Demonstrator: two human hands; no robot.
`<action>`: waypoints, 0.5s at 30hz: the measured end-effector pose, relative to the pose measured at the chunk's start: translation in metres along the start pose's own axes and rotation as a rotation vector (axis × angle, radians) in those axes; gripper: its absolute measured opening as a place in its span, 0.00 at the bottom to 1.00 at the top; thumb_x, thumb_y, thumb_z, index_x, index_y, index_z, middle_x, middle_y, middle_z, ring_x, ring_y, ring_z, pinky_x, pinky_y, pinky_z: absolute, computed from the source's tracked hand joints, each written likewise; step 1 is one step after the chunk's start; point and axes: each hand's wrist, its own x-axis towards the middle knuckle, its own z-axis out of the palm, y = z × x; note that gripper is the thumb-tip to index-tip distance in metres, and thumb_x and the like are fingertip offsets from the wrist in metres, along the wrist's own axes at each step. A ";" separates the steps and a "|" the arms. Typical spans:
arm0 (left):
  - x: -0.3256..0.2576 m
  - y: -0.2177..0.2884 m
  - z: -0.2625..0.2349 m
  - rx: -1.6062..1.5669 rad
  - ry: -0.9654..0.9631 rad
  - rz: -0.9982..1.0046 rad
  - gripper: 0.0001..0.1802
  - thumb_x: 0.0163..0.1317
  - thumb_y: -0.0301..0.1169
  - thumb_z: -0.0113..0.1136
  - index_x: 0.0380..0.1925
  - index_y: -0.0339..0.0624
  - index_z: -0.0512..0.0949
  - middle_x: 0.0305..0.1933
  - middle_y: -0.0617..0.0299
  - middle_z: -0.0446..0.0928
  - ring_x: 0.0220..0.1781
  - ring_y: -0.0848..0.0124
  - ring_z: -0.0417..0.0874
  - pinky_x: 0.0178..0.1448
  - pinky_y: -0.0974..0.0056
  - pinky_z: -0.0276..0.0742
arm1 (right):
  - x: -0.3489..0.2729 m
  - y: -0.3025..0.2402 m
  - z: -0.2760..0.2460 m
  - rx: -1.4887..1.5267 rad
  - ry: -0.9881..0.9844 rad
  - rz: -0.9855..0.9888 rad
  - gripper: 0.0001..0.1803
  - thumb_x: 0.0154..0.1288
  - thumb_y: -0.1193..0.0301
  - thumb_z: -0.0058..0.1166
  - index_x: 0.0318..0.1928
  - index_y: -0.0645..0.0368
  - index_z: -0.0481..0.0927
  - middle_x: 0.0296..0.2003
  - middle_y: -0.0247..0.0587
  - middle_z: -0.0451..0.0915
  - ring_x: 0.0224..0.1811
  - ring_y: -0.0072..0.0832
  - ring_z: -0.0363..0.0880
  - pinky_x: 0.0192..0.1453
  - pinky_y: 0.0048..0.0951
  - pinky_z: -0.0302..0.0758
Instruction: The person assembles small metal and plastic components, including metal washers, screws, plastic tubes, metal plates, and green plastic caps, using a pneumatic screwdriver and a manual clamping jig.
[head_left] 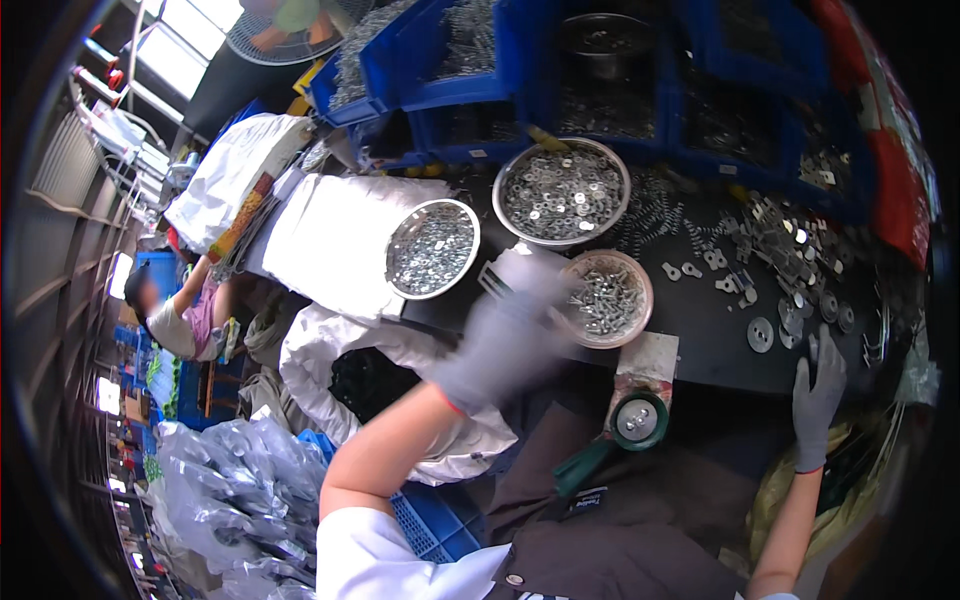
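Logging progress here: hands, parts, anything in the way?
Left hand blurred at pink-rimmed bowl, grip unclear. Right hand open beside loose metal discs. Bowl's left edge partly hidden by left hand.

Near centre, a motion-blurred, grey-gloved left hand (515,330), grip unclear, beside a bowl of screws (649,292) at three o'clock. Between three and four, a gloved right hand (820,395) near loose metal discs (767,341). At one, a wide steel bowl of washers (560,241); between ten and eleven, a smaller bowl (425,296); at twelve, blue bins (455,92).

Bare black tabletop (702,342) lies open between the small pinkish bowl (647,300) and obstructing metal discs (760,335).
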 end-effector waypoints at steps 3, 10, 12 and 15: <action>0.023 -0.079 -0.067 0.842 0.340 -0.094 0.12 0.59 0.32 0.59 0.40 0.40 0.82 0.39 0.47 0.83 0.43 0.50 0.85 0.49 0.48 0.80 | 0.002 -0.008 -0.020 -0.036 -0.109 -0.093 0.30 0.66 0.73 0.53 0.69 0.58 0.71 0.65 0.50 0.73 0.67 0.47 0.68 0.72 0.44 0.62; 0.017 -0.193 -0.080 0.689 0.493 -0.022 0.12 0.62 0.36 0.66 0.39 0.41 0.87 0.39 0.50 0.84 0.41 0.53 0.85 0.49 0.54 0.80 | 0.022 -0.096 -0.057 0.472 -0.123 0.097 0.25 0.54 0.73 0.60 0.55 0.62 0.81 0.52 0.46 0.79 0.53 0.38 0.79 0.59 0.34 0.74; 0.016 -0.187 -0.075 0.657 0.516 -0.110 0.12 0.63 0.37 0.66 0.39 0.42 0.87 0.39 0.51 0.84 0.42 0.53 0.85 0.49 0.55 0.80 | 0.018 -0.138 -0.068 0.662 -0.174 0.011 0.25 0.49 0.73 0.64 0.52 0.61 0.82 0.49 0.44 0.80 0.50 0.36 0.81 0.56 0.32 0.75; 0.017 -0.173 -0.073 0.688 0.621 -0.028 0.11 0.65 0.37 0.65 0.40 0.42 0.87 0.40 0.51 0.84 0.43 0.54 0.85 0.51 0.55 0.79 | 0.020 -0.185 -0.067 0.875 -0.425 -0.116 0.26 0.44 0.72 0.70 0.49 0.59 0.82 0.46 0.42 0.81 0.47 0.35 0.82 0.52 0.33 0.77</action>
